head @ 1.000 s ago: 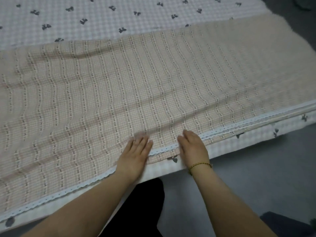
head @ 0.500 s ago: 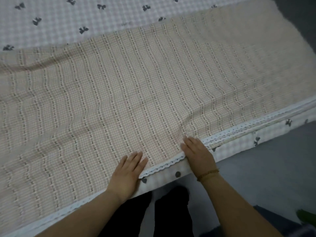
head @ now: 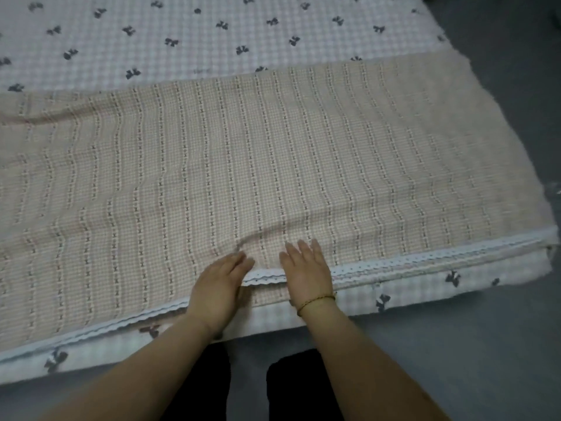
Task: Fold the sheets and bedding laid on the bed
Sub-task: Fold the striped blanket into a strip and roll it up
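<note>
Both hands lie flat, gripping nothing. The left hand (head: 217,287) rests palm-down with its fingers extended toward the right. The right hand (head: 306,275), which wears a thin bracelet (head: 315,300) at the wrist, presses down with its fingers straight and slightly spread. Both bear on the beige checked sheet (head: 273,162) just inside its lace trim (head: 425,259). The sheet is spread across the near half of the bed and reaches the near edge, on top of a white gingham cover (head: 212,34) printed with dark bows.

Step in hand, as judged: smoothing and aligning the hem after a lengthwise fold. The trim shows as two stacked bands, and a shallow ridge (head: 264,235) rises just beyond the fingertips. The next move probably calls for pressing that ridge flat. After that, each hand would need to take an end or corner of the hem to bring the sheet over again, keeping the lace edges matched.

Limits of the view: the sheet's left end is cut off by the frame, so its full length is not shown. The number of layers cannot be counted. The left hand's fingertips are blurred, and it cannot be told whether either thumb is tucked under the hem. Dark trouser legs (head: 209,387) stand on the grey floor (head: 485,344) below the bed.
</note>
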